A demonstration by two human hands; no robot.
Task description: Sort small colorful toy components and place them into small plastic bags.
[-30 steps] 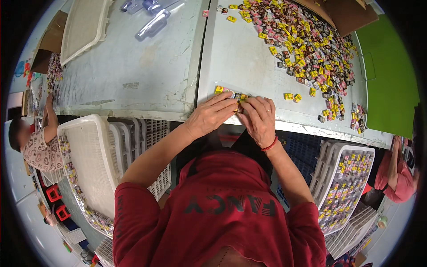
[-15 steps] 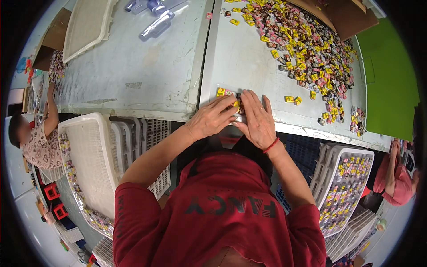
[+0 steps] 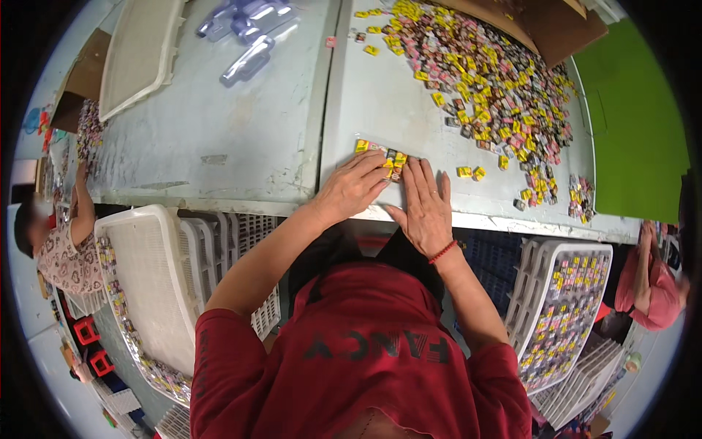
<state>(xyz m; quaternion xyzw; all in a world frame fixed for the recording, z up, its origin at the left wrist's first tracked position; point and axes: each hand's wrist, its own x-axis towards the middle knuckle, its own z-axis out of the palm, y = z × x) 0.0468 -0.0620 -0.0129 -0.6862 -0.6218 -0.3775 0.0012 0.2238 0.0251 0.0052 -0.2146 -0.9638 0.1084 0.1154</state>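
On the table just ahead of me lies a small clear plastic tray (image 3: 380, 150) filled with tiny yellow, pink and dark block-shaped pieces. My left hand (image 3: 352, 188) bends its fingers over the tray's left and near part, gripping it against the tabletop; the thumb is hidden. Against the tray's right end rests my right hand (image 3: 426, 203), palm down, fingers straight and thumb spread out, with nothing visible in it. A large loose heap of the same pieces (image 3: 504, 102) spreads across the far right. A couple of yellow pieces (image 3: 464, 172) lie nearer, right of my right hand.
A cardboard box (image 3: 563, 33) stands behind the heap. Purple-tinted clear plastic trays (image 3: 248, 62) and a white tray (image 3: 142, 58) lie far left. Stacked white crates (image 3: 153, 293) stand below the table at left, filled crates (image 3: 563, 314) at right. Other people (image 3: 69, 252) work on both sides.
My right hand has slid slightly right and nearer, off the top of the tray, so more of its pieces show. My left hand remains on the tray. The whole view has shifted a little.
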